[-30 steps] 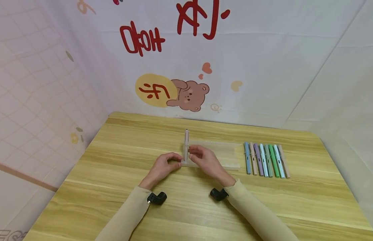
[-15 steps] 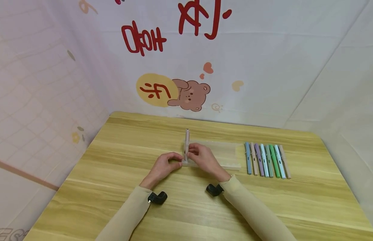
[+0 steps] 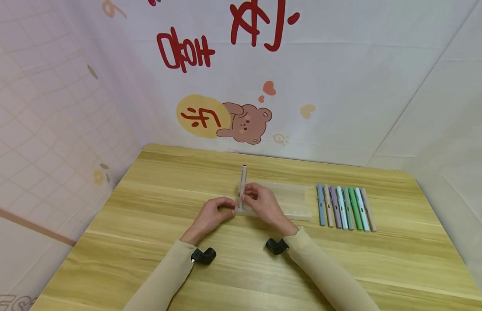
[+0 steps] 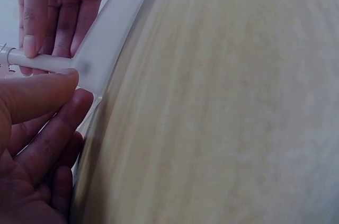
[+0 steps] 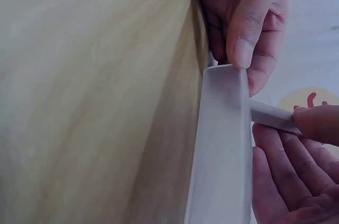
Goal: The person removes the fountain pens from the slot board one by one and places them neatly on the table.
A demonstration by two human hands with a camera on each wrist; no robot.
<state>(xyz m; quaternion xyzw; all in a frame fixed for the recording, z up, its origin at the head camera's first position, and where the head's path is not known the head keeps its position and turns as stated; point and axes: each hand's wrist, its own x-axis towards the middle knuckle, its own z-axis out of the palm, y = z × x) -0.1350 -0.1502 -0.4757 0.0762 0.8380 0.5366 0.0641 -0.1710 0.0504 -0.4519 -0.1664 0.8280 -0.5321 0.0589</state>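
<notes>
A pale pinkish-grey pen (image 3: 243, 176) with a clip stands nearly upright, leaning slightly right, at the left end of a translucent plastic pen holder (image 3: 297, 216). My right hand (image 3: 266, 205) pinches its lower barrel between thumb and fingers, as the right wrist view also shows with the pen (image 5: 273, 115). With thumb and fingertips, my left hand (image 3: 211, 216) holds the near left corner of the holder. The left wrist view has the left thumb beside the foot of the pen (image 4: 45, 62); exactly how the pen's lower end sits in the holder is hidden.
Right of the holder lies a row of several capped pens (image 3: 343, 208) in blue, beige, purple, green and brown, side by side. A printed cloth backdrop (image 3: 334, 77) rises behind the wooden table (image 3: 167, 172). Each wrist wears a black camera (image 3: 277, 246).
My right hand has moved slightly left and its thumb and fingers have closed on the pen. The pen's top now leans a little to the right. My left hand stays at the holder's corner.
</notes>
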